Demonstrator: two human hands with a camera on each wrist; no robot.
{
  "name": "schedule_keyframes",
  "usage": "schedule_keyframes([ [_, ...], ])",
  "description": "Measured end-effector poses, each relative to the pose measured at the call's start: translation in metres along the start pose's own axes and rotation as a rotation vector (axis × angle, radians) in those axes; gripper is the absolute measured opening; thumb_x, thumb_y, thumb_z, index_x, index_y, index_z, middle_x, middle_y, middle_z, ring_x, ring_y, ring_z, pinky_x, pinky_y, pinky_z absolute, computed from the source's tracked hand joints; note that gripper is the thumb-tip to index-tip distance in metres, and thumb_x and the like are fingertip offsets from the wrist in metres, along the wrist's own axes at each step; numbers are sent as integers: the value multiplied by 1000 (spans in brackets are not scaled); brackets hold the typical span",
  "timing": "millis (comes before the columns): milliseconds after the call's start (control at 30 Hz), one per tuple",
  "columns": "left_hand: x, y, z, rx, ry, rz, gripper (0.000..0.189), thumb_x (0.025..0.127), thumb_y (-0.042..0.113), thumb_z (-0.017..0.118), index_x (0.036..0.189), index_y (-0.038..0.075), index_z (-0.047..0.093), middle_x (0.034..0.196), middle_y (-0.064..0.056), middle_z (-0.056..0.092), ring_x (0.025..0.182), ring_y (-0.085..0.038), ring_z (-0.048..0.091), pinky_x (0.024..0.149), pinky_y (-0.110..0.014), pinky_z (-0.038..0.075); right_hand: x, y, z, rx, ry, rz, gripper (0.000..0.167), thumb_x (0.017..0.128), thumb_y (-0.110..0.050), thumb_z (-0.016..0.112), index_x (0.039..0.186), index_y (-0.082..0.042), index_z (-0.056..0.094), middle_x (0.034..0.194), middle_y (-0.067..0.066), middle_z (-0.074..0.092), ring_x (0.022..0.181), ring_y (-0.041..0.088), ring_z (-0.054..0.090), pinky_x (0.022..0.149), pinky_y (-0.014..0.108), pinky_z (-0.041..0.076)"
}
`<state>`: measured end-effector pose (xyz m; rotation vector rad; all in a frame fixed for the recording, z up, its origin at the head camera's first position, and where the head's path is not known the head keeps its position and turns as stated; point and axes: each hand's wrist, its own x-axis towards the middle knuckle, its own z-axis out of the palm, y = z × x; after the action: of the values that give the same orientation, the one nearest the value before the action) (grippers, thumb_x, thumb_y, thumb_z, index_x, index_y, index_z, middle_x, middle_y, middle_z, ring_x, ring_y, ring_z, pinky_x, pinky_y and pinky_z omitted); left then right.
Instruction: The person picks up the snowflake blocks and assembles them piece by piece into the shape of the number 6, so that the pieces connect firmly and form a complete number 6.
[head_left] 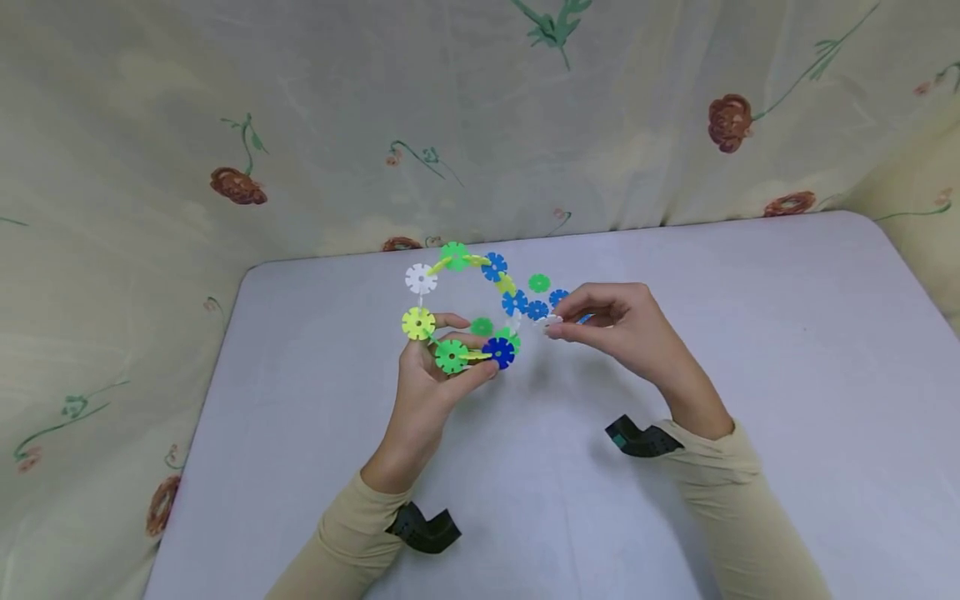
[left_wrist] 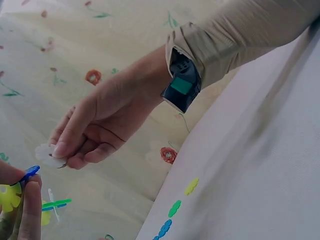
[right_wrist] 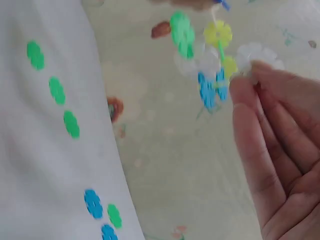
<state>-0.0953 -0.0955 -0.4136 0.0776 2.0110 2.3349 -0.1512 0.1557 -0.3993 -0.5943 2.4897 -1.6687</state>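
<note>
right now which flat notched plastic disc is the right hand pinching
The white flat notched plastic disc at the fingertips of the right hand; others lie on the pale table or belong to the linked multicoloured ring in the left hand.

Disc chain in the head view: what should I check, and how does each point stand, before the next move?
1. Left hand holds the disc chain: ok.
2. Right hand pinches a white disc: ok.
3. White disc joined to the chain: not ok, a gap shows in the left wrist view.
4. Slots lined up for joining: cannot tell.
5. Spare green disc lying on the table: ok.
</note>
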Motion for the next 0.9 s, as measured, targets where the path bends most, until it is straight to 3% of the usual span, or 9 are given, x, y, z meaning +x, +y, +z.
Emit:
schedule_keyframes([
  [233, -1, 0, -1, -13, -37, -20, 54, 87, -7, 74, 130, 9, 46, 104, 0, 77, 90, -15, 77, 85, -32, 65, 0, -2, 10, 114, -102, -138, 8, 89, -5, 80, 95, -10, 80, 91, 1, 79, 83, 12, 73, 72, 24, 62],
  [500, -2, 3, 0, -12, -98, -30, 54, 88, -7, 72, 131, 10, 45, 99, 3, 76, 81, -15, 76, 81, -33, 65, -2, 0, 9, 176, -150, -158, 9, 90, 2, 77, 97, -3, 79, 93, 1, 81, 86, 13, 77, 73, 27, 64],
  [900, -3, 3, 0, -19, -145, -21, 54, 88, -7, 71, 131, 9, 44, 97, 2, 76, 80, -15, 75, 80, -34, 65, -4, -5, 5, 38, -128, -243, 15, 88, 2, 79, 98, -8, 82, 95, 6, 81, 85, 6, 74, 71, 23, 62],
])
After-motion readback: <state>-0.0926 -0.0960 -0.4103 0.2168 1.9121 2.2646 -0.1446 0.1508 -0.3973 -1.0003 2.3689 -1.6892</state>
